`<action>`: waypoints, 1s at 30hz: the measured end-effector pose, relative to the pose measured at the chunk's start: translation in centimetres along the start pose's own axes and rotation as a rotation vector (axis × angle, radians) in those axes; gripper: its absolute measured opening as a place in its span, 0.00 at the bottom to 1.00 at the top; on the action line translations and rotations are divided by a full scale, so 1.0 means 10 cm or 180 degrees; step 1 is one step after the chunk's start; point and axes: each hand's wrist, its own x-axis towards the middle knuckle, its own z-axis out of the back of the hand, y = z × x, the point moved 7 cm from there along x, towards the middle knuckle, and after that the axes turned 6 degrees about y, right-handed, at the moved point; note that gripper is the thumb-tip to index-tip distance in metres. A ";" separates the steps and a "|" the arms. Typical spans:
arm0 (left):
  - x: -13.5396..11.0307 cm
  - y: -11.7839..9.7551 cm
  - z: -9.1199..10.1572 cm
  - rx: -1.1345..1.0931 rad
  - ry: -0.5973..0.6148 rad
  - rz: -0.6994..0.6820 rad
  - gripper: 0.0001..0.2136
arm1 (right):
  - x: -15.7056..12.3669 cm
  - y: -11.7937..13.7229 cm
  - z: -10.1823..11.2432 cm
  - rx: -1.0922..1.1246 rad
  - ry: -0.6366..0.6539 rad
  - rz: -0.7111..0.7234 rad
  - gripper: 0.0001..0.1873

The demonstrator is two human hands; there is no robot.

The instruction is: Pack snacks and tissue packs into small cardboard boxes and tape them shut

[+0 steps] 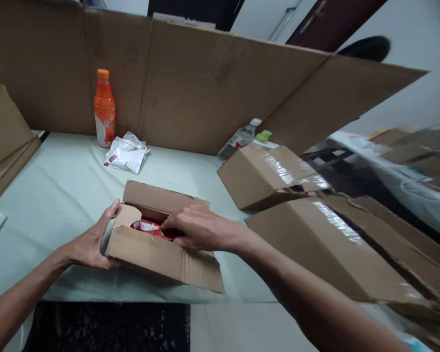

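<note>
Open cardboard box [143,247] on the table [183,168], its end clasped by the left grip [90,244], thumb at the far corner, fingers at the near one. Right grip [196,227] set inside the box, fingers bent at a red pack [150,228]; fingertips hidden, so whether the pack is pinched or merely touched cannot be told. Red pack seen between the two grips, below the rim. Beyond the left grip: white packets [126,154], orange bottle [104,112]. Right of the right grip: taped box [249,176]. Judged best: box end braced firmly, near flap [205,274] left unpressed, fingers worked along the pack's sides, cardboard walls not crushed.
</note>
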 end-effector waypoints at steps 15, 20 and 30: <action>-0.38 -0.11 0.22 0.0356 -0.0439 -0.0021 0.56 | -0.71 -0.87 1.05 0.1978 -0.4040 -0.0603 0.07; -0.48 -0.17 0.26 0.0473 -0.0576 0.0111 0.56 | 0.06 -1.15 1.32 0.2180 -0.4034 -0.0314 0.05; -0.57 -0.11 0.30 0.0540 -0.0595 0.0214 0.55 | 0.23 0.65 0.59 0.0429 -0.1042 0.1005 0.09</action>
